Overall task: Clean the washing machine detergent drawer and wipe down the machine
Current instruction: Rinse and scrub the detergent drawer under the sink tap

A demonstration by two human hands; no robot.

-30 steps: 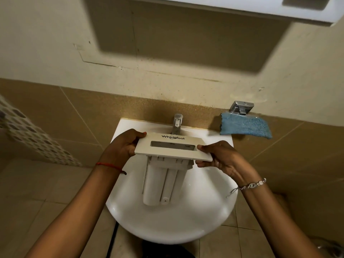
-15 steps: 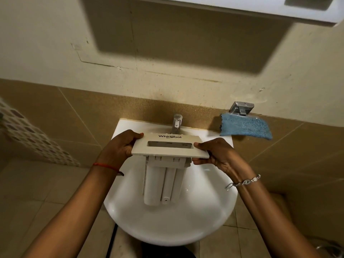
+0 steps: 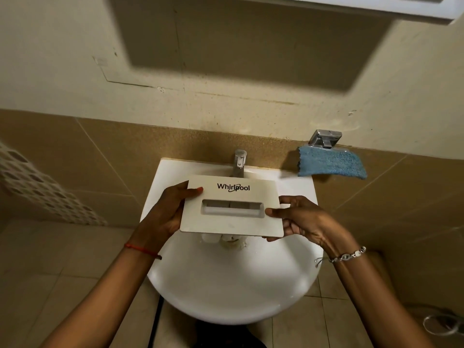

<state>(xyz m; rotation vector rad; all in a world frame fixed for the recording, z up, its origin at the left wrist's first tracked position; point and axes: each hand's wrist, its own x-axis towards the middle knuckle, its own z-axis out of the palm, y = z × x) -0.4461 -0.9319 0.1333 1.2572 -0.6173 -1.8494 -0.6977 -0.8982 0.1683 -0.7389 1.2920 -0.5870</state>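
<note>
I hold the white detergent drawer (image 3: 233, 223) above the white sink (image 3: 233, 292), its front panel with the brand name and handle slot facing up at me. My left hand (image 3: 167, 213) grips the panel's left edge with the thumb on top. My right hand (image 3: 300, 219) grips the right edge, fingers curled under it. The drawer's compartments hang down behind the panel and are almost wholly hidden. A blue cloth (image 3: 331, 164) lies draped on a metal holder (image 3: 325, 139) on the wall to the right of the sink.
A chrome tap (image 3: 239, 163) stands at the back of the sink, just behind the drawer. A white cabinet edge (image 3: 376, 8) juts out overhead. Beige tiles cover the lower wall and floor. A patterned panel (image 3: 37, 189) is at the left.
The drawer has been tilted up so its front panel faces me squarely and its compartments drop out of sight. It has also come closer to the camera.
</note>
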